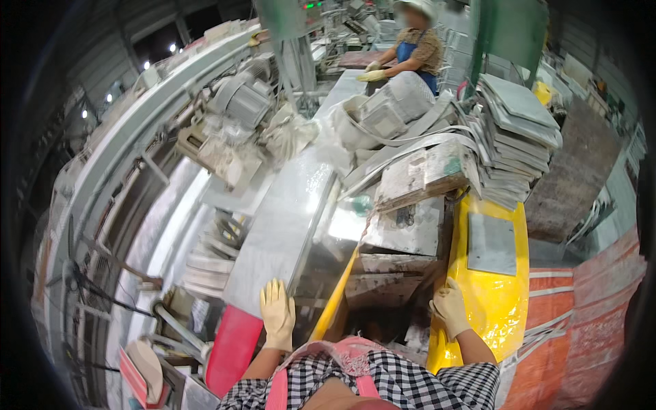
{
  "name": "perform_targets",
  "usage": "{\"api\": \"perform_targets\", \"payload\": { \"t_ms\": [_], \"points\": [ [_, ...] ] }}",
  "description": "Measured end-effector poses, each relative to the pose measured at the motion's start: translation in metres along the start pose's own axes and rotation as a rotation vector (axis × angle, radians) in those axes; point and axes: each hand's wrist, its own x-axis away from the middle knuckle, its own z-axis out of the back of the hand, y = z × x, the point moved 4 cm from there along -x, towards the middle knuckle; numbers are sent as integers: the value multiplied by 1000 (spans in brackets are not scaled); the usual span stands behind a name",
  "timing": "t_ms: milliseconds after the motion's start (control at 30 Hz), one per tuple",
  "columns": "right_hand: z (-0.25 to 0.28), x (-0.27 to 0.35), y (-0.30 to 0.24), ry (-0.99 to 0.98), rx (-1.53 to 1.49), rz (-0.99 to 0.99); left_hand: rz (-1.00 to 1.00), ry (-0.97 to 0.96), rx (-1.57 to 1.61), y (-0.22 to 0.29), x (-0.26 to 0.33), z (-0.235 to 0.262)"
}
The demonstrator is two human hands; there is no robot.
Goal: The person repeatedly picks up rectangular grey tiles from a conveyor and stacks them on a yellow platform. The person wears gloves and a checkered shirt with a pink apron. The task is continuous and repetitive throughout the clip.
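My left hand [277, 318], in a cream rubber glove, lies flat with its fingers stretched out at the right edge of a long grey slab [273, 239]. A red panel [234, 348] is just left of that wrist. My right hand [451, 311], gloved alike, is at the left edge of a glossy yellow-covered surface [492, 307]. Its fingers are curled in, and whatever they may hold is hidden. On the yellow surface lies a flat grey tile [492, 243], ahead and to the right of this hand.
A yellow strap [335, 301] runs between my hands beside a dark cavity. Ahead stand a dirty white machine housing [403, 229], a motor [242, 100] and a stack of slabs [516, 137]. A gloved co-worker [413, 51] stands at the line's far end. Orange sheeting [553, 328] lies right.
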Motion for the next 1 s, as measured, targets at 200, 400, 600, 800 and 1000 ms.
{"api": "perform_targets", "payload": {
  "t_ms": [200,400,600,800,1000],
  "points": [
    [12,-4,-5,-22,-141,-95,-1,-74,-126,0,-4,-3],
    [16,-11,-5,-69,-181,-91,24,-163,-153,-2,-5,-7],
    [-21,7,-10,-56,-296,-150,84,-166,-202,-23,2,-26],
    [-53,28,-28,-186,-158,-12,59,-223,-263,-46,13,-37],
    [-20,8,-19,-28,-383,-233,6,-293,-254,-59,21,-38]
  ]
}}
